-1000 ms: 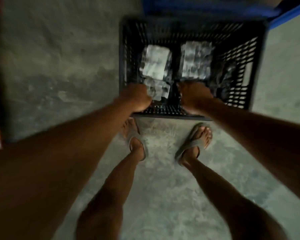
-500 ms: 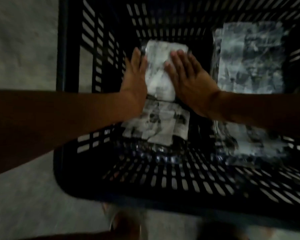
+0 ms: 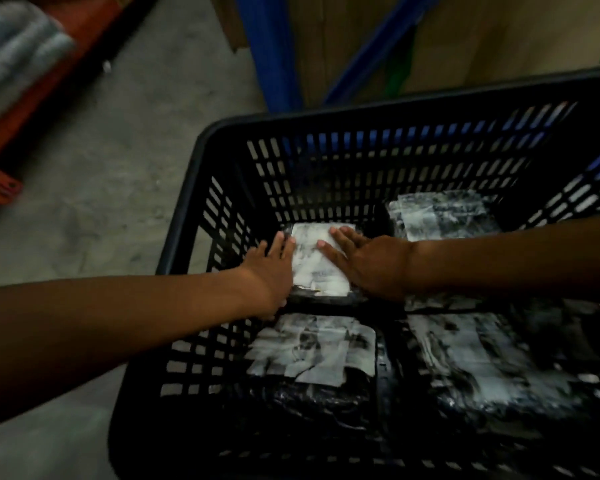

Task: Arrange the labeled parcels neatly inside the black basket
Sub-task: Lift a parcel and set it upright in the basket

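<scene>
The black slotted basket (image 3: 201,174) stands on the concrete floor, with several black-wrapped parcels bearing white labels lying flat inside. Both hands reach into its far left corner. My left hand (image 3: 271,268) lies flat against the left edge of a labeled parcel (image 3: 314,261), and my right hand (image 3: 364,261) rests palm down on its right side, fingers spread. Another parcel (image 3: 312,355) lies in front of it, a third (image 3: 444,216) sits at the far right, and a larger one (image 3: 492,362) fills the near right.
Blue metal shelf posts (image 3: 274,50) and brown cardboard boxes (image 3: 482,32) rise just behind the basket. An orange rack beam (image 3: 0,181) runs along the far left, with grey concrete floor (image 3: 118,150) between it and the basket.
One second ago both hands gripped the basket's near rim while I stood over it. The view has since dropped close, and both hands now press on the far left parcel, as half a second ago.
</scene>
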